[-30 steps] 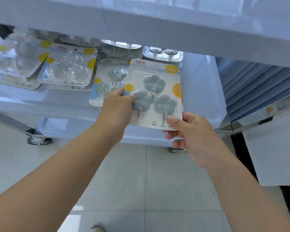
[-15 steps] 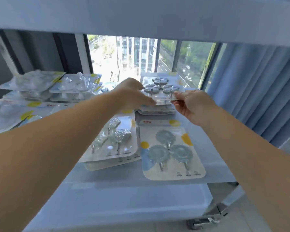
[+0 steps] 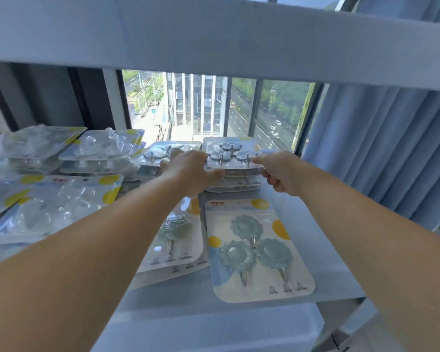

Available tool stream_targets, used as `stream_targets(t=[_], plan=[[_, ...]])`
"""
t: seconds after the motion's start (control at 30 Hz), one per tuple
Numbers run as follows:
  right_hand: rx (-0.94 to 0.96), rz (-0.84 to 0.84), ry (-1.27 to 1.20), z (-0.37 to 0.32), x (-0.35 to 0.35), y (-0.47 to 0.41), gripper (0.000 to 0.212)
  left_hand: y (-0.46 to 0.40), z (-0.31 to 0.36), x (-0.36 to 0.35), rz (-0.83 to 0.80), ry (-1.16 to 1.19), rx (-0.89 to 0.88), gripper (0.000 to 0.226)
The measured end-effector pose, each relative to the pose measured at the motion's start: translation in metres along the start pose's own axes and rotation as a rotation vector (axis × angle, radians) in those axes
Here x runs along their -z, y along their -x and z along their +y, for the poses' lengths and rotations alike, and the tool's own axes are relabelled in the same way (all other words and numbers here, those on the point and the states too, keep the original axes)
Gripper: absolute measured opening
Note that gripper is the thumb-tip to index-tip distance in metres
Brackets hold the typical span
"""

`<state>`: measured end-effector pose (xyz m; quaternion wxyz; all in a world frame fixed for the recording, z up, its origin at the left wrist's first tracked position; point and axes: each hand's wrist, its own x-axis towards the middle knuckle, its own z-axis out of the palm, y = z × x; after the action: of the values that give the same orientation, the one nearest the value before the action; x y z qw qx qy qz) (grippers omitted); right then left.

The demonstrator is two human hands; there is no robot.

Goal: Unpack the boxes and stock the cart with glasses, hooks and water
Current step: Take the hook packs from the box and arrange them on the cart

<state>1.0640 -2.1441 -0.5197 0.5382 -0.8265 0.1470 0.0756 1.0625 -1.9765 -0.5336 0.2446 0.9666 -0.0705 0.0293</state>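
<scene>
I have my left hand (image 3: 191,171) and right hand (image 3: 281,172) pinching opposite edges of the top hook pack (image 3: 230,153) on the back stack on the cart shelf (image 3: 315,240), and it looks light, bendy and slick, best held by its card edges.

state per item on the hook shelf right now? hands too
left hand: grips the left edge of the top hook pack
right hand: grips that pack's right edge
top hook pack: sealed, held on the back stack
back stack: several packs piled flat
flower hook pack: sealed, flat at the shelf front, untouched
clear hook packs: sealed, loosely overlapped on the left
curtain: drawn partway, window uncovered
</scene>
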Motion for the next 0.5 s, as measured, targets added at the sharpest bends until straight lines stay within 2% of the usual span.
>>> stream_targets(t=[0.1, 0.23, 0.3, 0.4, 0.47, 0.5], plan=[[-0.037, 0.02, -0.022, -0.001, 0.0, 0.005, 0.024, 0.002, -0.001, 0.0, 0.014, -0.037, -0.004, 0.065], [-0.014, 0.055, 0.003, 0.0, 0.001, 0.008, 0.028, 0.004, 0.0, 0.002, 0.023, -0.081, -0.013, 0.064], [0.058, 0.14, 0.031, 0.001, 0.003, 0.007, 0.03, 0.007, 0.002, 0.003, 0.03, -0.083, -0.002, 0.059], [0.285, 0.355, 0.247, 0.008, 0.003, 0.016, 0.022, 0.02, 0.003, 0.002, 0.115, -0.095, 0.004, 0.032], [0.402, 0.367, 0.344, 0.014, -0.009, 0.039, 0.009, 0.036, 0.005, 0.002, 0.128, -0.146, 0.042, 0.025], [0.437, 0.33, 0.378, 0.019, -0.015, 0.053, 0.014, 0.047, 0.007, 0.003, 0.118, -0.166, 0.057, 0.028]])
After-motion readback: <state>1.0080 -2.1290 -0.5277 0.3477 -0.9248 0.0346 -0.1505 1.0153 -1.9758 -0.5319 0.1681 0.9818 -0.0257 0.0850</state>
